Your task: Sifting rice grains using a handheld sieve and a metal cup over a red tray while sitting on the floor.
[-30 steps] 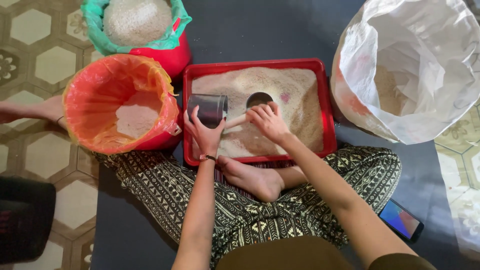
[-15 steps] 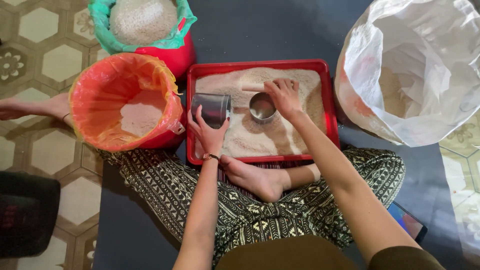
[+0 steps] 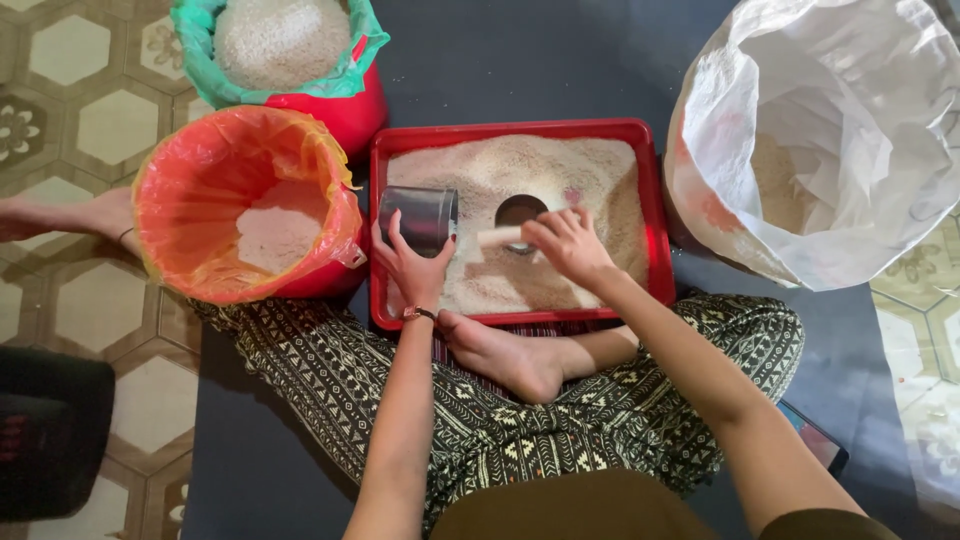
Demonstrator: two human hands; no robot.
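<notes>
Orange-lined bucket (image 3: 250, 205), part-filled with grain. Left hand (image 3: 412, 262) curled round grey cup (image 3: 420, 216), tipped on its side at red tray's (image 3: 655, 235) left edge, mouth toward scoop. Right hand (image 3: 565, 243) pinching pale handle of round scoop (image 3: 518, 212), handle lying left-right, bowl sunk in grain just right of cup. White sack (image 3: 830, 140), open.

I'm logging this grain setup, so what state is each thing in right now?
Red tray: holds a spread of grain.
Metal cup: tilted, held by left hand.
Scoop: in the grain, gripped by right hand.
Orange-lined bucket: partly filled.
Green-lined bucket: heaped.
White sack: open.
</notes>
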